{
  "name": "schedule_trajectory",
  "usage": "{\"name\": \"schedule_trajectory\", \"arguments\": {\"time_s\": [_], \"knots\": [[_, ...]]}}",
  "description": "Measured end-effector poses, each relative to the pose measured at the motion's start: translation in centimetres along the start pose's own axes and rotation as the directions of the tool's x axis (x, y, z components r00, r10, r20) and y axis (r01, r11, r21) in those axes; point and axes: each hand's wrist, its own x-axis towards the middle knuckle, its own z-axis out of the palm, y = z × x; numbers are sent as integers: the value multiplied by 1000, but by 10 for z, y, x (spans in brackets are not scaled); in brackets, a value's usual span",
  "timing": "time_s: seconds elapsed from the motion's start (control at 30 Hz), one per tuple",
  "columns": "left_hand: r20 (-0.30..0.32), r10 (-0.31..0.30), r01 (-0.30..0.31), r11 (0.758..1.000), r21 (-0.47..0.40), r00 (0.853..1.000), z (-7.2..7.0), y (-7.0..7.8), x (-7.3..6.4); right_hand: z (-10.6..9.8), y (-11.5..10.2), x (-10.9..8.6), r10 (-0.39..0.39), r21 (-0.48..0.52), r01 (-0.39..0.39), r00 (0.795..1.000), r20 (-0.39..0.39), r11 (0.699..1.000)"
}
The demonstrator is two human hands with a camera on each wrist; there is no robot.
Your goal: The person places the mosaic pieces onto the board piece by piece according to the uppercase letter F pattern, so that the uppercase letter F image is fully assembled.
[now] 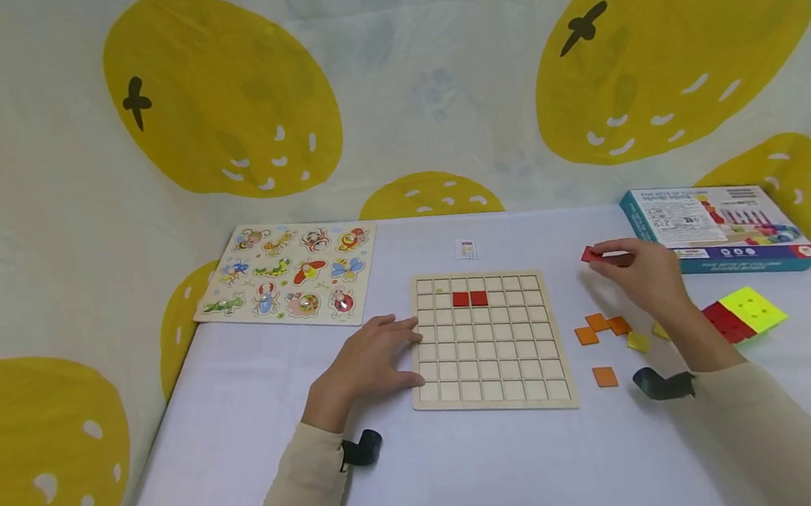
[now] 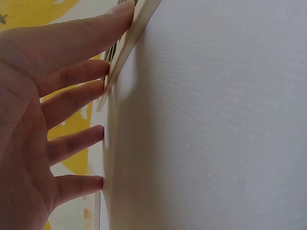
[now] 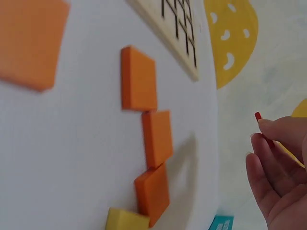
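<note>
Between thumb and fingertips my right hand (image 1: 645, 273) pinches a small red square tile (image 1: 588, 253), raised off the table to the right of the board. The right wrist view shows the tile's thin edge (image 3: 258, 116) sticking out past the thumb. A wooden grid board (image 1: 486, 352) lies in the middle, with two red tiles (image 1: 480, 299) side by side in its second row. My left hand (image 1: 368, 360) rests at the board's left edge. Its fingers (image 2: 76, 99) are spread and its thumb touches the wooden rim.
Several orange tiles (image 1: 587, 336) and a yellow tile (image 1: 637, 341) lie right of the board. Beyond them are a red-and-yellow cube (image 1: 749, 312) and a printed box (image 1: 737, 230). An insect puzzle board (image 1: 289, 273) is at back left; a small printed card (image 1: 467, 249) lies behind the grid.
</note>
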Motion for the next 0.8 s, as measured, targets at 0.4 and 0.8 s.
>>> {"name": "schedule_trajectory", "arguments": {"time_s": [0.4,0.8], "knots": [[6,-8,8,1000,5,1000,0,1,0,9,-28,-1,-109,95,108,994,5,990],[0,-5,5,1000,-3,1000,0,1,0,39,-40,-4,-213,82,206,972,100,975]]}}
